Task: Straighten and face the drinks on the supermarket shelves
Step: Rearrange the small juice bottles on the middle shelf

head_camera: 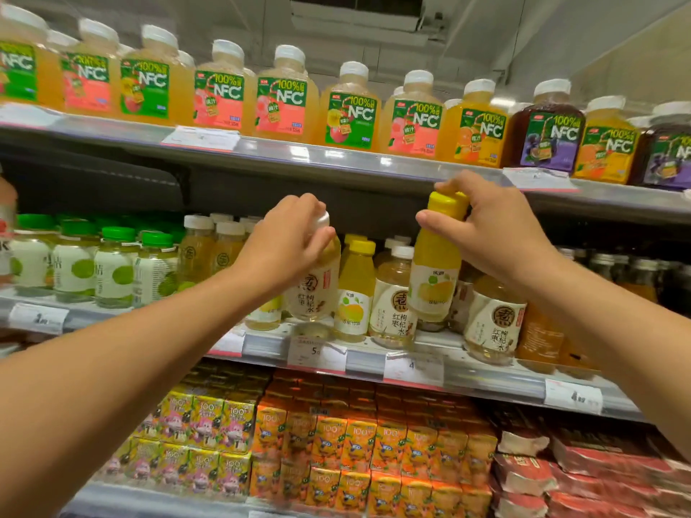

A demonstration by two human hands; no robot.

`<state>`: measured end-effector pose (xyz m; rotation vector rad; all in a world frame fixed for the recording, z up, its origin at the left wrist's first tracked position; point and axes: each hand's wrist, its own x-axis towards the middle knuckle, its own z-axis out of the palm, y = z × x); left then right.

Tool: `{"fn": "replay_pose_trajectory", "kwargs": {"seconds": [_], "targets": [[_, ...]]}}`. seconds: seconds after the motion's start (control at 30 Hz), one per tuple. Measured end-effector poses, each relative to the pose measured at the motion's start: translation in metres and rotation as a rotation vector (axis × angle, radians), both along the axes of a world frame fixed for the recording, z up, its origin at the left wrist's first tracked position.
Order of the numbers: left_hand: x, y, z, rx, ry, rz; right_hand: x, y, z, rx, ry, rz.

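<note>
Drinks on the middle shelf point(467, 372) are being sorted, and the job is judged to be only partly done. Two bottles are held off the shelf. The left hand point(289, 241) is closed around the white cap of a pale tea bottle point(312, 293), which hangs just above the shelf edge with its label turned forward. The right hand point(493, 229) is closed around the yellow cap of a yellow juice bottle point(433, 282), lifted clear of the row and slightly tilted.

Along the front edge the two kinds are mixed: a yellow-capped juice point(353, 293) stands between tea bottles, with a white-capped tea point(392, 304) just right of it and another tea point(493, 323) further right. These are still to be grouped. To the left, the green-capped bottles point(112, 267) are set in an even row, though some labels are turned sideways. On the top shelf the NFC jugs point(351, 110) are already faced forward in a line. On the bottom shelf the juice cartons point(329, 443) are stacked squarely.

The held bottles are of clear, smooth plastic, round-bodied with narrow necks and ribbed screw caps, and are wrapped in glossy printed sleeves. The jugs are squarer, with broad white caps. The cartons are matte, boxy card. The shelf edge is a shiny strip carrying paper price tags point(318, 351).
</note>
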<state>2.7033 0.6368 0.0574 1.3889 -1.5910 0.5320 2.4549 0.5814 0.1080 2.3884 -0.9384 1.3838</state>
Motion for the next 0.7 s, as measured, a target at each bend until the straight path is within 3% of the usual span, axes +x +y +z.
{"fn": "replay_pose_trajectory", "kwargs": {"seconds": [0.27, 0.7], "targets": [[0.041, 0.054, -0.015, 0.024, 0.005, -0.018, 0.108, -0.002, -0.001, 0.195, -0.043, 0.184], [0.103, 0.081, -0.056, 0.140, 0.222, 0.042, 0.173, -0.043, -0.051, 0.429, 0.077, -0.004]]}}
